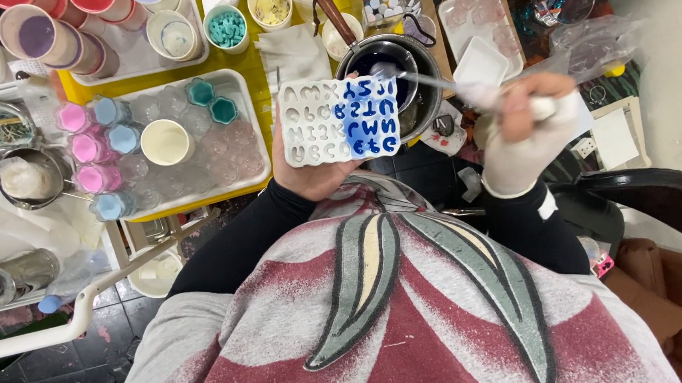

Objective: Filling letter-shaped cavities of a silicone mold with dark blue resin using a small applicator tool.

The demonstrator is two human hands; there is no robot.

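Mould: white letter mould [340, 120], right half filled blue, I keep level on my left hand [307, 170], fingers cupped under it.
Right hand [525, 135]: gloved, pinching a dropper [429, 81], tip over the mould.
Pot: blue wax pot [396, 68] just beyond, for refills.

The white plastic letter mould [340, 119] hid most of the left hand [308, 174] beneath it. The thin clear dropper [429, 80] in the white-gloved right hand [525, 135] was blurred, its tip indistinct. The pink-rimmed paper cups [50, 32] were cut off by the top edge.
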